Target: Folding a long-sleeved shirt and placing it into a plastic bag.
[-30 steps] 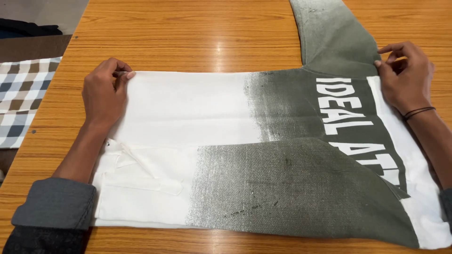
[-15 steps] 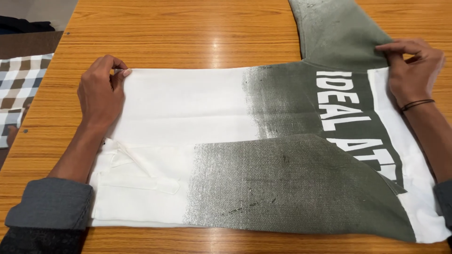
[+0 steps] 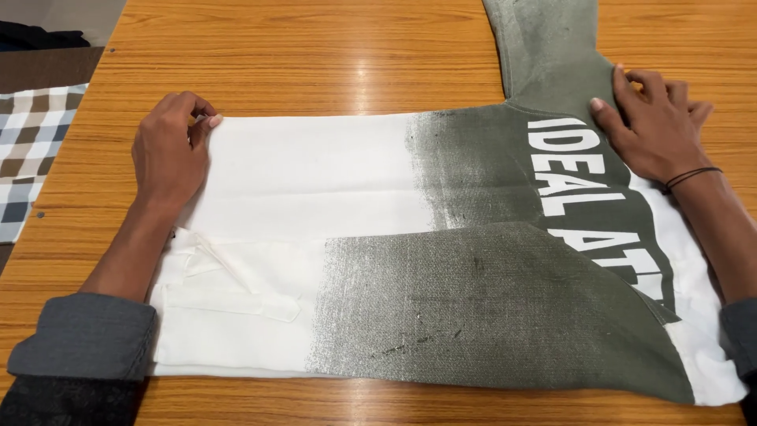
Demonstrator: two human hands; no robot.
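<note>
A white and olive-green sweatshirt (image 3: pixel 410 260) lies flat and partly folded on the wooden tabletop (image 3: pixel 315 55). The left hand (image 3: pixel 169 154) pinches its white far corner between thumb and curled fingers. The right hand (image 3: pixel 654 130) lies open, fingers spread, pressing the green cloth where the far sleeve (image 3: pixel 548 47) joins. A checked cloth (image 3: pixel 31 150) lies off the tabletop's left edge.
</note>
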